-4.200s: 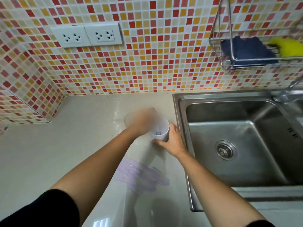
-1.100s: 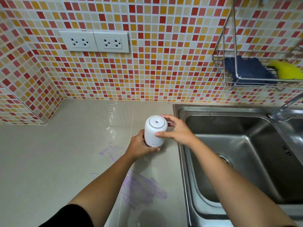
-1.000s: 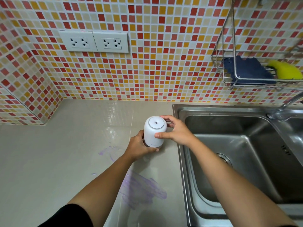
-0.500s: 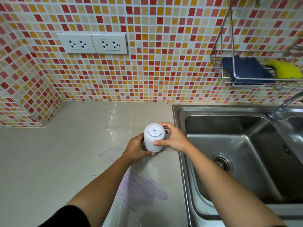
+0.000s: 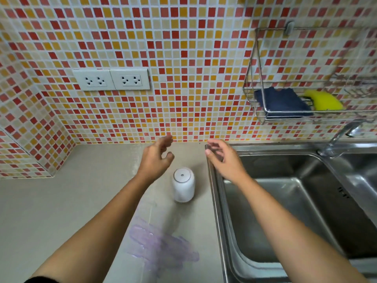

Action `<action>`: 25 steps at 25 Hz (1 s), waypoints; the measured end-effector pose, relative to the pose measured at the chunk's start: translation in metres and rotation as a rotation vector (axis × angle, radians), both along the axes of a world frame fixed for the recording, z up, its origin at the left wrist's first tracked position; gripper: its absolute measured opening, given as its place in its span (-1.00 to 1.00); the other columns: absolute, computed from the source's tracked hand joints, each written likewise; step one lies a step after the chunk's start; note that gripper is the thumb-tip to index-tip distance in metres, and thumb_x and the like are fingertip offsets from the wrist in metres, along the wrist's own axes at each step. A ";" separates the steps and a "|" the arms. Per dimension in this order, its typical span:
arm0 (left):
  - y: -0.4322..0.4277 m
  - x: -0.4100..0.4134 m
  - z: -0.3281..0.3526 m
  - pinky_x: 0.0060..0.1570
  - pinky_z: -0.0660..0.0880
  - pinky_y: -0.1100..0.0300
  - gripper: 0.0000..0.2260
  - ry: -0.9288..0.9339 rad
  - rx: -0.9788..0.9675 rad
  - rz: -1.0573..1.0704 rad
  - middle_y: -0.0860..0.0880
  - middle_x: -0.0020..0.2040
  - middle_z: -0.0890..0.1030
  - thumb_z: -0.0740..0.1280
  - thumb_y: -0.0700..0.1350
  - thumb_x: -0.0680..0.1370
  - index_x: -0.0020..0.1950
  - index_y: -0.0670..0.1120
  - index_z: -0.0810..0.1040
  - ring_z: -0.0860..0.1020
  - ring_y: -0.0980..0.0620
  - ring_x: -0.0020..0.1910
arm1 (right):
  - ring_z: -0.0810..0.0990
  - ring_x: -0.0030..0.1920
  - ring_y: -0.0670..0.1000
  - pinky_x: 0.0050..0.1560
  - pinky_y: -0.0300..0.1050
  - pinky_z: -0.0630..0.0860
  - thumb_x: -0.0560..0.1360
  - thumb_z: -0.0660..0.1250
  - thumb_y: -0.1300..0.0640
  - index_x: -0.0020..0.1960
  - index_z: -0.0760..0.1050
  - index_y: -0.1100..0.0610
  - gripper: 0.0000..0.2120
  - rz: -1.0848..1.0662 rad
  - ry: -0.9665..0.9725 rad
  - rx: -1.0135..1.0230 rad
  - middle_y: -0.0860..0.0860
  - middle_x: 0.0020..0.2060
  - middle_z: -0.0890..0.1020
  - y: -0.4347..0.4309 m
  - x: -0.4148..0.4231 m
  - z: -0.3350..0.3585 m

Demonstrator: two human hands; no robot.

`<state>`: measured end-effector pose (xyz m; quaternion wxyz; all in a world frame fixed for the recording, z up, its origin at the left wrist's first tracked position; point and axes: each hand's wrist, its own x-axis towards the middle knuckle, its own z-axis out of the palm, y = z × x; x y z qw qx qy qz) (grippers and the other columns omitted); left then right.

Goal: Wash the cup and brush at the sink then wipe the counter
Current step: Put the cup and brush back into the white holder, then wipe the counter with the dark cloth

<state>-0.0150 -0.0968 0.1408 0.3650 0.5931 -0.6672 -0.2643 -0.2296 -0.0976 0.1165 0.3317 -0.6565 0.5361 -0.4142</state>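
A white cup (image 5: 183, 187) stands upside down on the beige counter (image 5: 61, 211), just left of the sink rim. My left hand (image 5: 156, 158) hovers behind and left of it, fingers spread, holding nothing. My right hand (image 5: 223, 158) hangs over the sink's left edge, also open and apart from the cup. A purple smear (image 5: 161, 247) lies on the counter in front of the cup. No brush is in view.
The steel sink (image 5: 285, 211) fills the right side, with a faucet (image 5: 338, 137) at its back. A wire rack (image 5: 285, 116) on the tiled wall holds a blue cloth (image 5: 282, 100) and a yellow sponge (image 5: 324, 100). Two wall sockets (image 5: 111, 79) sit above the counter.
Both hands let go of the upturned cup and lifted away toward the wall. The cup now stands alone on the counter.
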 end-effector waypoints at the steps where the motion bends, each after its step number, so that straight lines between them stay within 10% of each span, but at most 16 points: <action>1: 0.001 -0.020 0.028 0.21 0.37 0.30 -0.59 0.078 -0.084 -0.038 -0.04 0.26 0.54 0.29 -0.28 0.53 0.38 -0.12 0.39 0.51 0.06 0.23 | 0.51 0.16 -0.08 0.23 -0.08 0.47 0.53 0.28 0.10 0.25 0.43 0.09 -0.70 -0.044 0.015 -0.118 -0.05 0.15 0.53 0.000 -0.011 0.022; 7: -0.006 -0.139 0.127 0.15 0.46 0.37 -0.65 0.296 -0.326 -0.248 0.02 0.13 0.59 0.23 -0.30 0.54 0.31 -0.12 0.47 0.55 0.20 0.11 | 0.48 0.08 -0.11 0.06 -0.37 0.34 0.57 0.13 0.14 0.21 0.47 0.17 -0.73 -0.297 0.333 -0.568 -0.04 0.08 0.54 -0.007 -0.113 0.114; 14: -0.052 -0.278 0.146 -0.11 0.43 0.13 -0.74 -0.273 -0.195 -0.236 -0.15 0.00 0.60 0.24 -0.22 0.53 0.20 -0.21 0.49 0.55 -0.10 -0.03 | 0.16 0.47 0.09 0.46 -0.03 0.06 0.60 -0.07 -0.01 0.49 0.08 0.18 -0.49 -0.301 0.916 -0.098 0.14 0.48 0.17 -0.046 -0.270 0.127; 25: -0.123 -0.332 0.110 0.16 0.49 0.03 -0.67 -0.679 0.131 0.080 -0.21 0.22 0.54 0.05 -0.09 0.66 0.32 -0.19 0.43 0.52 -0.19 0.18 | -0.14 0.51 0.01 0.47 0.02 -0.08 0.60 -0.19 -0.10 0.52 -0.15 0.11 -0.44 -0.046 1.049 0.180 0.03 0.52 -0.13 -0.066 -0.309 0.128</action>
